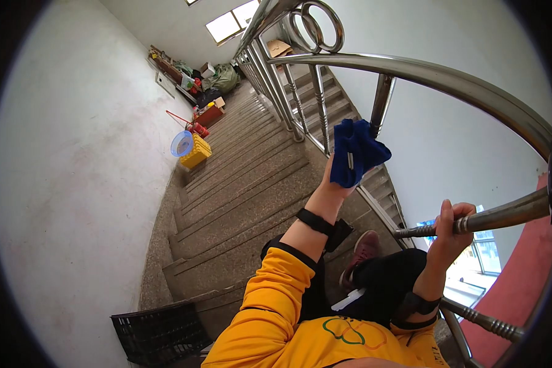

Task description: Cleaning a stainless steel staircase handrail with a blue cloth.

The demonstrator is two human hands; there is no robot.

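A dark blue cloth (354, 156) with a small pale label is wrapped against an upright steel baluster (383, 101) of the stair railing. My left hand (341, 184) is pressed into the cloth, which hides most of its fingers. To the right, my right hand (452, 230) is closed around another steel baluster (503, 216), just above its ridged part. The curved steel handrail (448, 75) runs above both hands toward the right edge.
Stone stairs (245, 178) go down ahead beside a white wall (73, 159). Along the wall stand a blue basin (182, 143), a yellow crate (196, 153) and a red fire extinguisher (198, 129). Bags (222, 78) are heaped lower down. A black crate (159, 331) is near left.
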